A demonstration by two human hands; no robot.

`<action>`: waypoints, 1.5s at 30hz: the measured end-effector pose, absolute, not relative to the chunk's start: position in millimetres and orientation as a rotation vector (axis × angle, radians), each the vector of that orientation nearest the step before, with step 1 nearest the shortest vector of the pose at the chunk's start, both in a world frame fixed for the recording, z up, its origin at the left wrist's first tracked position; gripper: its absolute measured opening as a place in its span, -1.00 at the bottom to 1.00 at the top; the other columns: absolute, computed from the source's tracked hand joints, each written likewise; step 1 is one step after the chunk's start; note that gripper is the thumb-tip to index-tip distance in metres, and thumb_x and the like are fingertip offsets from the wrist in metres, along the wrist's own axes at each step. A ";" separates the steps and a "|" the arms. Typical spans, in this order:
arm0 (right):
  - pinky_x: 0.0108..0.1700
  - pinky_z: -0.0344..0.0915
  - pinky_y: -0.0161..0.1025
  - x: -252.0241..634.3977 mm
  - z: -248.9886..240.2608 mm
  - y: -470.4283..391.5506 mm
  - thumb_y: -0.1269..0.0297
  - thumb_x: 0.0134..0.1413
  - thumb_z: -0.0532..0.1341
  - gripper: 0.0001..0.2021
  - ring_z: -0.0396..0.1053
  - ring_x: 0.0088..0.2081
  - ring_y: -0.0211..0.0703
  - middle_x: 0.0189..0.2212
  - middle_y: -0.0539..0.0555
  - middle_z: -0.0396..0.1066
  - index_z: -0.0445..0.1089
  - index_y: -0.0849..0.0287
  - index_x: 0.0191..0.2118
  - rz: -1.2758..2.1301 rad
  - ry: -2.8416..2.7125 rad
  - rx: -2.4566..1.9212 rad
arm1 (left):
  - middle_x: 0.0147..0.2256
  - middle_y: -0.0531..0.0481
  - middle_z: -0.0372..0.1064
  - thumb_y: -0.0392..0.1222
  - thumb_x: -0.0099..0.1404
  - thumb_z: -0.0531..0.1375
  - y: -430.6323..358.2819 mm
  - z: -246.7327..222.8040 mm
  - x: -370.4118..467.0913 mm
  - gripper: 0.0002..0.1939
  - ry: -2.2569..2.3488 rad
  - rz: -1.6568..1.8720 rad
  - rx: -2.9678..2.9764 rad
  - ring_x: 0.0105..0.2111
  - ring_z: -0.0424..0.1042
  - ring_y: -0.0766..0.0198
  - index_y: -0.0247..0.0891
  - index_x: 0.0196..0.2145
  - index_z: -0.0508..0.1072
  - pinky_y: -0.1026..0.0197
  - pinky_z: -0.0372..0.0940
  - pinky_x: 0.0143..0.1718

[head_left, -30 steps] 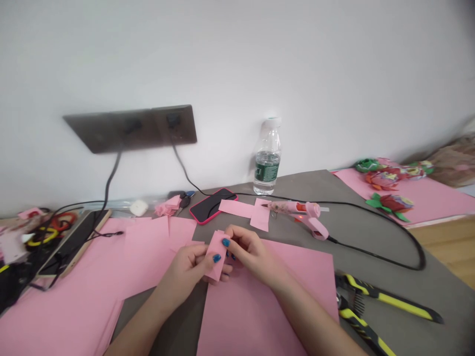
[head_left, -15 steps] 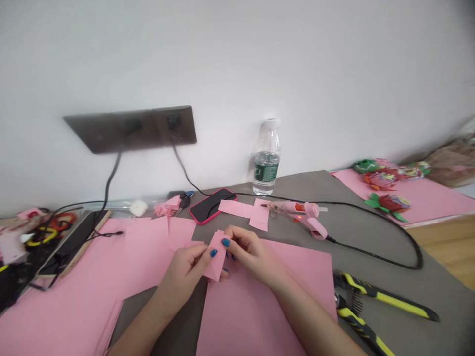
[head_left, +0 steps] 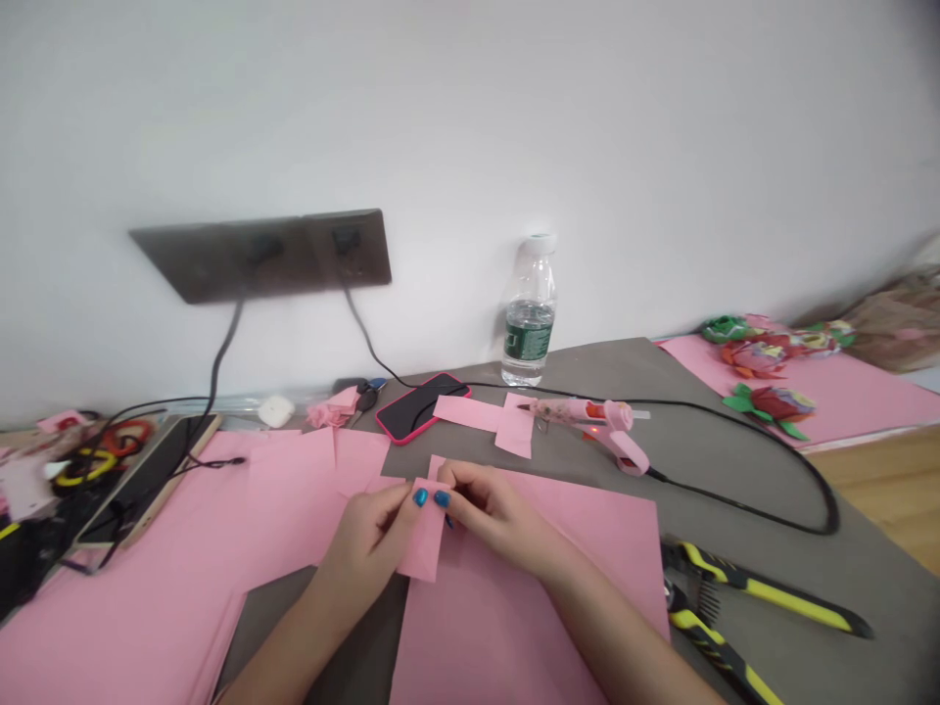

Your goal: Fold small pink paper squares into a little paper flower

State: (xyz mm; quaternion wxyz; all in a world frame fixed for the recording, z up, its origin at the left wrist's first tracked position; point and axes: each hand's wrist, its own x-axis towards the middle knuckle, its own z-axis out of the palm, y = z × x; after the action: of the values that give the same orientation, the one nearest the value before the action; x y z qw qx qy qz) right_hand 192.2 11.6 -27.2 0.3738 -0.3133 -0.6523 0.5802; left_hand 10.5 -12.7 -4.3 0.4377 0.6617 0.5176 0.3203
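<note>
Between my two hands is a small folded piece of pink paper, held upright above the table. My left hand pinches its upper left edge, thumb in front. From the other side, my right hand pinches the upper right edge, and the two thumbs nearly meet near the top. Most of the other fingers are behind the paper, out of sight. Beneath my right forearm lies a large pink sheet. Farther back, a pink glue gun rests with its tip on small pink paper strips.
A phone with a pink case and a water bottle stand near the wall. Yellow-black pliers lie at right. Pink sheets and another phone are at left. Paper flowers sit far right; a black cable loops across.
The folded paper has turned and now hangs lower and straighter below my thumbs. My right thumb has come down closer to the left one. Other things stay in place.
</note>
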 end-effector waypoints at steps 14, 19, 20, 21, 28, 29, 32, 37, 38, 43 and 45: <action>-0.42 0.02 -0.29 192.0 -28.4 11.9 0.02 0.34 0.09 -0.62 0.08 -0.46 -0.27 -0.50 -0.06 0.16 0.18 0.16 -0.44 1.480 -1.742 -0.814 | -0.55 0.10 0.05 0.03 0.44 -0.03 -13.7 -12.1 14.2 -0.58 1.375 0.854 1.641 -0.52 0.08 0.29 -0.23 -0.50 0.27 0.25 -0.05 -0.51; -0.42 0.01 -0.29 191.7 -27.4 12.2 -0.03 0.33 0.08 -0.59 0.06 -0.46 -0.27 -0.51 -0.07 0.12 0.18 0.15 -0.45 1.492 -1.724 -0.819 | -0.58 0.14 -0.03 0.04 0.42 0.00 -14.7 -10.0 17.4 -0.59 1.426 0.891 1.656 -0.55 0.05 0.32 -0.20 -0.53 0.15 0.26 -0.08 -0.52; -0.42 0.01 -0.29 191.5 -27.1 12.3 -0.03 0.33 0.08 -0.59 0.05 -0.46 -0.27 -0.51 -0.07 0.12 0.17 0.15 -0.45 1.497 -1.717 -0.821 | -0.58 0.15 -0.04 0.03 0.41 0.00 -14.6 -8.9 17.3 -0.60 1.426 0.884 1.668 -0.55 0.05 0.32 -0.20 -0.53 0.14 0.27 -0.08 -0.52; -0.42 0.01 -0.29 191.4 -26.8 12.4 -0.04 0.33 0.09 -0.59 0.06 -0.46 -0.27 -0.51 -0.06 0.13 0.17 0.15 -0.46 1.503 -1.707 -0.824 | -0.58 0.15 -0.03 0.02 0.41 0.01 -14.5 -7.8 17.1 -0.61 1.424 0.879 1.676 -0.55 0.04 0.33 -0.20 -0.53 0.14 0.27 -0.08 -0.53; -0.42 0.01 -0.29 190.8 -25.0 12.0 -0.04 0.31 0.10 -0.59 0.06 -0.47 -0.27 -0.51 -0.07 0.13 0.17 0.15 -0.46 1.527 -1.707 -0.817 | -0.57 0.15 -0.04 0.00 0.39 0.03 -12.5 -5.4 14.6 -0.62 1.408 0.848 1.656 -0.54 0.05 0.33 -0.20 -0.54 0.13 0.28 -0.06 -0.52; -0.42 0.01 -0.29 190.9 -24.8 11.8 -0.04 0.31 0.10 -0.58 0.06 -0.47 -0.27 -0.52 -0.07 0.12 0.16 0.15 -0.47 1.530 -1.711 -0.817 | -0.57 0.15 -0.04 -0.01 0.40 0.03 -12.2 -5.8 14.0 -0.62 1.402 0.842 1.659 -0.54 0.05 0.33 -0.20 -0.54 0.13 0.29 -0.06 -0.52; -0.42 0.00 -0.29 191.2 -25.0 11.7 -0.04 0.31 0.11 -0.57 0.06 -0.47 -0.27 -0.52 -0.07 0.12 0.16 0.15 -0.48 1.541 -1.709 -0.817 | -0.57 0.15 0.00 0.01 0.40 0.04 -11.6 -5.8 13.1 -0.62 1.366 0.846 1.629 -0.54 0.07 0.33 -0.22 -0.53 0.21 0.29 -0.04 -0.52; -0.41 0.02 -0.29 190.7 -26.9 13.0 -0.02 0.34 0.08 -0.58 0.08 -0.47 -0.27 -0.51 -0.06 0.14 0.15 0.15 -0.48 1.502 -1.653 -0.812 | -0.42 0.04 0.36 0.00 0.34 0.18 -11.2 -0.3 15.5 -0.76 1.179 0.833 1.412 -0.39 0.36 0.26 -0.24 -0.33 0.43 0.32 0.21 -0.41; -0.41 0.03 -0.29 190.3 -27.2 13.5 -0.02 0.34 0.07 -0.58 0.09 -0.47 -0.27 -0.51 -0.06 0.16 0.14 0.15 -0.48 1.495 -1.628 -0.802 | -0.38 0.02 0.41 -0.04 0.30 0.23 -11.0 0.1 15.9 -0.79 1.142 0.819 1.367 -0.34 0.41 0.24 -0.24 -0.29 0.44 0.32 0.26 -0.36; -0.43 0.06 -0.31 189.3 -29.0 16.9 -0.03 0.30 0.11 -0.58 0.12 -0.50 -0.28 -0.55 -0.06 0.18 0.15 0.15 -0.49 1.438 -1.524 -0.828 | -0.47 0.06 0.40 -0.05 0.23 0.28 -8.2 -4.8 12.7 -0.78 1.136 0.772 1.180 -0.51 0.38 0.32 -0.26 -0.28 0.44 0.33 0.28 -0.49; -0.44 0.04 -0.32 189.3 -29.7 17.9 -0.04 0.28 0.12 -0.58 0.09 -0.51 -0.29 -0.57 -0.08 0.15 0.15 0.14 -0.49 1.407 -1.480 -0.862 | -0.52 0.10 0.35 -0.03 0.22 0.29 -6.5 -7.3 10.0 -0.76 1.185 0.787 1.133 -0.57 0.33 0.37 -0.26 -0.29 0.45 0.37 0.23 -0.56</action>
State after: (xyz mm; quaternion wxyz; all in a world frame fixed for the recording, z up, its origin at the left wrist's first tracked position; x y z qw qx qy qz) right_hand 189.3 17.9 -29.7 0.4463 -0.3480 -0.5974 0.5682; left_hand 10.0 -6.5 -7.3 0.6143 0.4917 0.5142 0.3414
